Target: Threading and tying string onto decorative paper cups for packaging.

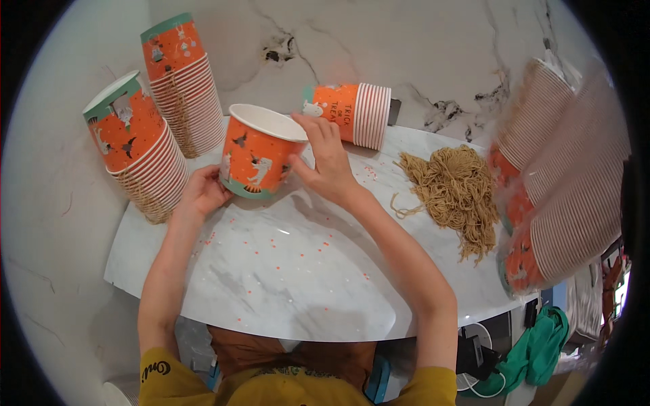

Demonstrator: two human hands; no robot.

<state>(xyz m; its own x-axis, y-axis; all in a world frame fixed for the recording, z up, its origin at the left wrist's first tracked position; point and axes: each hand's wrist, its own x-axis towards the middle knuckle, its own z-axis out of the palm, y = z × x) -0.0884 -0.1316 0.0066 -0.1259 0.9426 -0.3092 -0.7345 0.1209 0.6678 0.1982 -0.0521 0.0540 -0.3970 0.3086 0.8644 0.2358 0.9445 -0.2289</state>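
Note:
An orange paper cup with a green band at its base and Halloween-style pictures tilts slightly above the table, white rim upward. My left hand grips its lower left side near the base, some fingers hidden behind it. On the other side, my right hand holds it with the fingers at the rim and the thumb against the wall. Just behind lies a short stack of matching cups on its side. To the left of my left hand stand two tall cup stacks, a nearer one and a farther one, with tan strings hanging along them.
A tangled heap of tan strings lies on the right of the marble-patterned table. Plastic-wrapped cup stacks crowd the right edge. Small orange scraps dot the tabletop. A marbled wall rises behind. Green cloth hangs lower right.

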